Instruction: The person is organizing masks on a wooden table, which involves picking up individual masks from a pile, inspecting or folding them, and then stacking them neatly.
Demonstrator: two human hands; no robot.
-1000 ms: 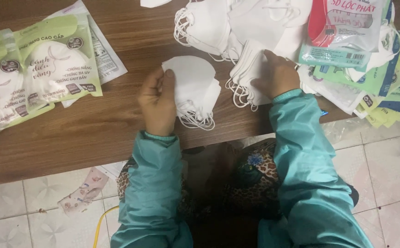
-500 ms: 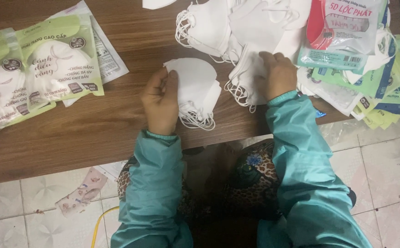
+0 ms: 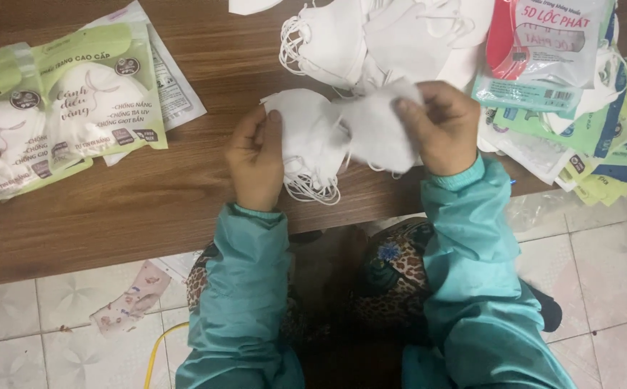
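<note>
Your right hand [image 3: 439,126] pinches a white face mask [image 3: 378,130] just above the worktop [image 3: 148,194]; your left hand [image 3: 254,160] rests flat on the small stack of masks [image 3: 306,140]. Judge it light, soft and floppy: grip the folded edge, not the ear loops.
</note>
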